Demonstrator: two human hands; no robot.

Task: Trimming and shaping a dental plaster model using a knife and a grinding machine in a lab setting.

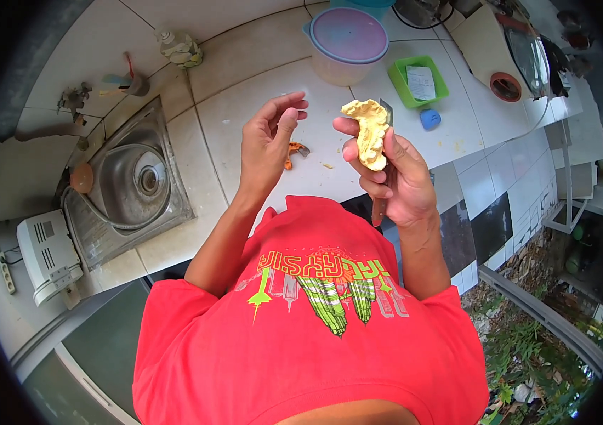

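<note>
Item: pale yellow cast (367, 132), irregular and lumpy, horseshoe-like at its upper end with a rough, crumbly-looking matt surface; held upright above the white tiled counter (245, 113) in the right hand (393, 177), pinched between thumb and curled fingers. The same hand also clasps a knife (382, 191): a narrow grey blade tip shows just behind the cast's top, a dark handle end pokes out below the palm; the middle is hidden by the fingers. Left hand (267, 145): raised beside the cast, not touching it, fingers loosely spread and slightly bent, holding nothing. Beneath it on the counter, partly covered by the hand, a small orange piece (294, 151), shape hard to make out. Counter: glossy square tiles with dark joints, a few crumbs. Set into it at left, a dull stainless steel sink (131, 184) with round basin and drain. Further back: a translucent plastic tub (347, 46) with a lilac lid, a green rectangular tray (417, 81) holding a paper slip, a small blue block (429, 118). A white plastic appliance (50, 255) stands at the counter's left end, cut by the fisheye rim. The person's red printed shirt (308, 326) fills the lower foreground and hides the counter's near edge.
</note>
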